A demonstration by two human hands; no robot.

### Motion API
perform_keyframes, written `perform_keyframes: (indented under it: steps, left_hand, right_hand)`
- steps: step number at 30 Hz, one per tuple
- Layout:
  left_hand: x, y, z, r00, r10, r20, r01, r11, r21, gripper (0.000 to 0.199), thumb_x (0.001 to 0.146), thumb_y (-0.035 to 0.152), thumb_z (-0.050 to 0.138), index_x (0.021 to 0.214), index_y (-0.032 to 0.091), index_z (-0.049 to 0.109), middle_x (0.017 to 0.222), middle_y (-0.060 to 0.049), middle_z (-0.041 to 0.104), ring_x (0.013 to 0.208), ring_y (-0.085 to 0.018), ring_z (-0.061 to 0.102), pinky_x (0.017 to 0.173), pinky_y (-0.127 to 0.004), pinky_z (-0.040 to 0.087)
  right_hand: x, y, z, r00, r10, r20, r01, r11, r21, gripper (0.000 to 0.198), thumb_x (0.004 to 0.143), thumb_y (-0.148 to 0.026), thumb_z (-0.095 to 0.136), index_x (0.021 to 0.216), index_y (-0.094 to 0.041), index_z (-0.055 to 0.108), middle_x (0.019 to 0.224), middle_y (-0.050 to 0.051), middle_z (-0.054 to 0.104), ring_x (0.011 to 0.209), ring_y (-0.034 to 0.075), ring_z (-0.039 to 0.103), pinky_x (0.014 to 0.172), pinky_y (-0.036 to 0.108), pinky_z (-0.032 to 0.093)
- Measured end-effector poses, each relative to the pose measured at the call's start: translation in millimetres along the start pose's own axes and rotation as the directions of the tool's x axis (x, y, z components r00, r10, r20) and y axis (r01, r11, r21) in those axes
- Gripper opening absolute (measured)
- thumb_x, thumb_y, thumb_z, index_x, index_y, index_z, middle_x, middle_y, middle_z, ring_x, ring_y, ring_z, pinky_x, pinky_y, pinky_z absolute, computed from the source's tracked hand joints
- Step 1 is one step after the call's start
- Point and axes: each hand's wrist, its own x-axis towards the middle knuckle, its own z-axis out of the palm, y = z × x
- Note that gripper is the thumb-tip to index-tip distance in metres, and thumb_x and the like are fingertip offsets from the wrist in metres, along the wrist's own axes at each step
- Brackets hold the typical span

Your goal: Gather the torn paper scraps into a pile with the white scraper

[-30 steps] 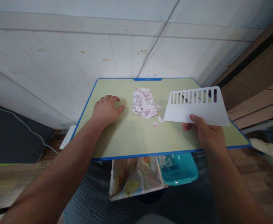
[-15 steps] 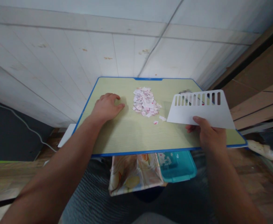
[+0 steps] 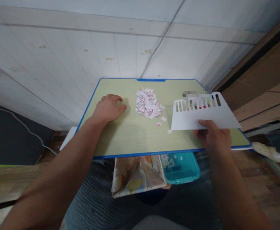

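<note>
My right hand (image 3: 215, 135) pinches the lower edge of a white flat plastic scraper (image 3: 194, 119) with a row of slots along its far side, thumb on top. The scraper is held tilted over the right part of the table (image 3: 130, 140). A heap of small torn paper scraps (image 3: 148, 103) lies mid-table, and a few loose scraps (image 3: 163, 119) are strewn between it and the scraper. To the left of the heap, my left hand (image 3: 109, 108) rests on the tabletop with fingers curved and apart, holding nothing. Items behind the slots are blurred out.
Below the table's front edge are a turquoise plastic box (image 3: 183, 171) with some scraps inside and a flower-patterned container (image 3: 140, 177), both near my lap. A white plank wall (image 3: 125, 54) with a grey cable (image 3: 162, 38) stands behind the table. Brown furniture (image 3: 271, 73) rises at the right.
The scraper has tilted and shifted slightly left in my right hand. One loose scrap beside it now lies nearer the table's front. My left hand stays in place.
</note>
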Motion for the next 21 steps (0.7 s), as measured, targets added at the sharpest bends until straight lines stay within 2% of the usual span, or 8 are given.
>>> perform_keyframes:
  steps: [2, 5, 10, 16, 21]
  left_hand:
    - [0, 0, 0, 1.0, 0.0, -0.002, 0.0, 1.0, -0.001, 0.049, 0.101, 0.05, 0.069, 0.138, 0.023, 0.087, 0.158, -0.017, 0.079, 0.154, -0.043, 0.068, 0.136, -0.06, 0.053]
    - [0, 1, 0, 1.0, -0.01, -0.005, 0.01, 1.0, 0.001, 0.049, 0.1, 0.051, 0.07, 0.138, 0.025, 0.087, 0.158, -0.015, 0.079, 0.154, -0.042, 0.068, 0.137, -0.058, 0.052]
    - [0, 0, 1, 1.0, -0.002, -0.013, 0.002, 1.0, -0.01, 0.049, 0.1, 0.049, 0.07, 0.138, 0.025, 0.086, 0.159, -0.016, 0.079, 0.154, -0.043, 0.068, 0.137, -0.061, 0.051]
    - [1, -1, 2, 1.0, -0.006, -0.007, 0.006, 1.0, -0.005, 0.054, 0.099, 0.053, 0.068, 0.141, 0.023, 0.086, 0.16, -0.017, 0.078, 0.154, -0.042, 0.067, 0.136, -0.058, 0.052]
    - [1, -1, 3, 1.0, -0.011, -0.01, 0.011, 1.0, -0.005, 0.052, 0.1, 0.052, 0.07, 0.14, 0.023, 0.086, 0.16, -0.017, 0.078, 0.155, -0.042, 0.067, 0.137, -0.057, 0.051]
  right_hand:
    - [-1, -4, 5, 0.997, -0.007, -0.073, 0.009, 0.999, 0.032, 0.021, 0.086, -0.031, 0.089, 0.086, -0.029, 0.069, 0.067, -0.003, 0.068, 0.048, 0.019, 0.058, 0.043, 0.033, 0.049]
    - [-3, -12, 11, 0.999, 0.026, -0.04, -0.025, 0.999, 0.022, 0.02, 0.083, -0.03, 0.089, 0.09, -0.027, 0.07, 0.07, -0.005, 0.071, 0.047, 0.017, 0.06, 0.043, 0.031, 0.05]
    - [-5, -19, 10, 0.998, 0.05, -0.022, -0.051, 0.997, -0.058, 0.019, 0.079, -0.031, 0.089, 0.085, -0.028, 0.071, 0.065, -0.004, 0.069, 0.046, 0.018, 0.06, 0.043, 0.032, 0.05]
    - [-7, -15, 5, 0.993, 0.086, 0.085, -0.085, 0.996, -0.01, 0.021, 0.079, -0.031, 0.089, 0.092, -0.029, 0.072, 0.069, -0.004, 0.071, 0.044, 0.018, 0.055, 0.038, 0.034, 0.045]
    - [-8, -15, 3, 0.982, 0.105, 0.155, -0.108, 0.994, 0.013, 0.02, 0.077, -0.032, 0.088, 0.092, -0.028, 0.074, 0.062, -0.003, 0.067, 0.045, 0.02, 0.053, 0.039, 0.035, 0.044]
